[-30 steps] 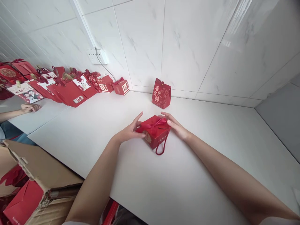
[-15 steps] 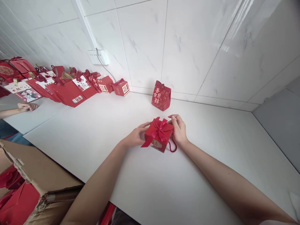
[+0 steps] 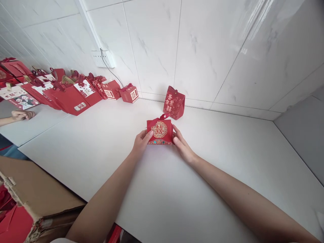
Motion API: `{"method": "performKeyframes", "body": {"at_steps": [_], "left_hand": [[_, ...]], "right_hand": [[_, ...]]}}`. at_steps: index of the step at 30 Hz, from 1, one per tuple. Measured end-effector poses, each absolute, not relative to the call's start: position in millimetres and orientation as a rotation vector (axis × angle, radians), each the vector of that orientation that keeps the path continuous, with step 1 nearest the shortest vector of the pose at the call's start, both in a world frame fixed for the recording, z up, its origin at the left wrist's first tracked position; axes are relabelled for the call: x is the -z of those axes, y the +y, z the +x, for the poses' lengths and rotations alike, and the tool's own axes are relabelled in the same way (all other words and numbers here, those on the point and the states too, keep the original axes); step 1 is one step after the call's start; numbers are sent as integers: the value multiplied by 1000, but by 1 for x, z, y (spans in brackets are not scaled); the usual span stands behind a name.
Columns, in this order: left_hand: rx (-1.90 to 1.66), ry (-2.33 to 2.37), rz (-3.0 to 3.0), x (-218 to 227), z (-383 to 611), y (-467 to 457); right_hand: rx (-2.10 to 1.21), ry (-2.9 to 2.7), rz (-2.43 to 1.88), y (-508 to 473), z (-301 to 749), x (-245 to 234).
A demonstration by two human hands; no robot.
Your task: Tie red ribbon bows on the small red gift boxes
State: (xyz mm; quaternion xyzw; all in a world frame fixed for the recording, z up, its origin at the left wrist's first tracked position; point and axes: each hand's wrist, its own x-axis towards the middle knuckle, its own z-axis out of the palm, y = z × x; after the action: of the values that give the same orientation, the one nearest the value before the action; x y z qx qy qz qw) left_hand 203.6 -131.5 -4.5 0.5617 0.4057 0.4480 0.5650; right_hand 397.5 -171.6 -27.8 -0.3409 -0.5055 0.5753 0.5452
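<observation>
Between my two hands is a red gift box [image 3: 165, 134], tipped so that its side with a round gold emblem faces me. A red ribbon bow [image 3: 162, 117] shows at its far upper edge, and a twisted red cord [image 3: 172, 130] runs down its right side. My left hand [image 3: 142, 141] grips the left side, thumb across the front face. My right hand [image 3: 182, 145] closes on the right side, thumb near the lower corner. Just behind the box stands another red box [image 3: 174, 103] with pale lettering.
Many red and white gift bags [image 3: 73, 98] and small boxes [image 3: 128, 93] line the tiled wall at left. Another person's hand [image 3: 22, 115] rests on the table at far left. An open cardboard carton [image 3: 48, 189] with red items stands at lower left.
The gift box has been tilted back and shifted slightly left, so its emblem side now faces me instead of its bow top. My right hand has moved onto its right side.
</observation>
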Motion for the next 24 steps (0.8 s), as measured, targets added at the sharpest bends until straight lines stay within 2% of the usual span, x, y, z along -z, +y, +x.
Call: {"method": "performKeyframes", "body": {"at_steps": [13,24], "left_hand": [[-1002,886,1404,-3,200,-133],[-1017,877,1453,-6,202,-133]], "right_hand": [[-1358,-1115,-716,-167,400,28],[-1270,-1194,-796,-169,402,28]]}}
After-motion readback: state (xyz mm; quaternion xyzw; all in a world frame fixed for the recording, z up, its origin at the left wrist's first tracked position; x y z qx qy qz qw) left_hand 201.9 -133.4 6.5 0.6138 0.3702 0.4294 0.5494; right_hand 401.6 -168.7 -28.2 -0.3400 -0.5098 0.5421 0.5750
